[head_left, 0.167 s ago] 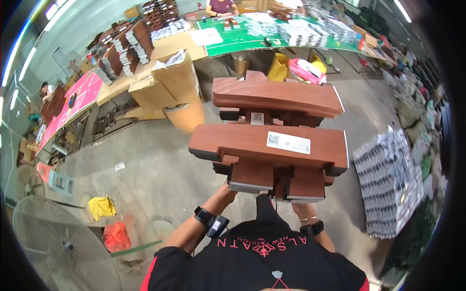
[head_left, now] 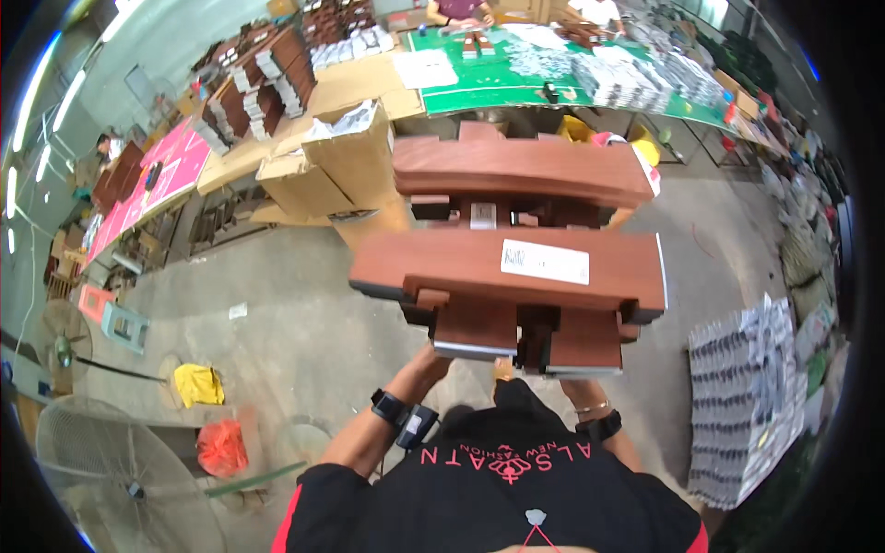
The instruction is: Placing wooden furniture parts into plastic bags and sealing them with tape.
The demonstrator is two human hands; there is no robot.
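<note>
A thick stack of brown wood-grain panels (head_left: 442, 263) with stepped, notched outlines and grey edges fills the middle of the view, carried before my body. On the upper face of its nearer part is a white label (head_left: 544, 262). Behind it in the same load lies another brown panel (head_left: 525, 170), separated by a dark gap. My left hand (head_left: 431, 361) supports the stack from below at its near left, and my right hand (head_left: 584, 391) does so at the near right. Both sets of fingers are hidden beneath the load.
A green-topped table (head_left: 479, 78) with grey bundles and a person behind it stands ahead. Cardboard boxes (head_left: 313, 180) and a pink-topped table (head_left: 171, 175) are at left. A tall grey bundled pile (head_left: 742, 405) stands at right; a fan (head_left: 134, 479) is near left.
The tables and boxes have shifted right in view, and the grey pile sits lower. My hands still carry the stack, now slightly further left against the floor behind it.
</note>
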